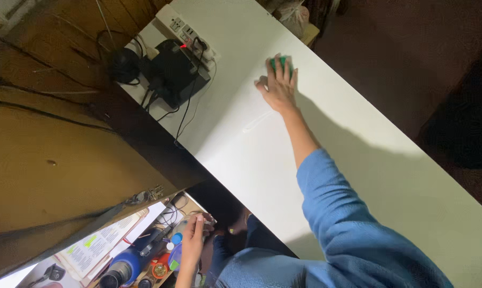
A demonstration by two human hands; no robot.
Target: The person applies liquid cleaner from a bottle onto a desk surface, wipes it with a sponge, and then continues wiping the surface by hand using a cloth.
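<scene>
Our blue sleeve (347, 224) is closest to us, and it reaches out over the white worktop (390, 176). We press our right hand (278, 85) flat on a green sponge (280, 62) far up the worktop, fingers spread over it. Our left hand (193, 237) is down low, wrapped around a small spray bottle (178, 250) by a cluttered shelf. A black box (174, 72) with wires sits at the far corner.

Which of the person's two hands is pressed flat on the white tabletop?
The right hand, arm outstretched in a blue sleeve, presses a green sponge on the white tabletop. The left hand reaches down among clutter below.
</scene>
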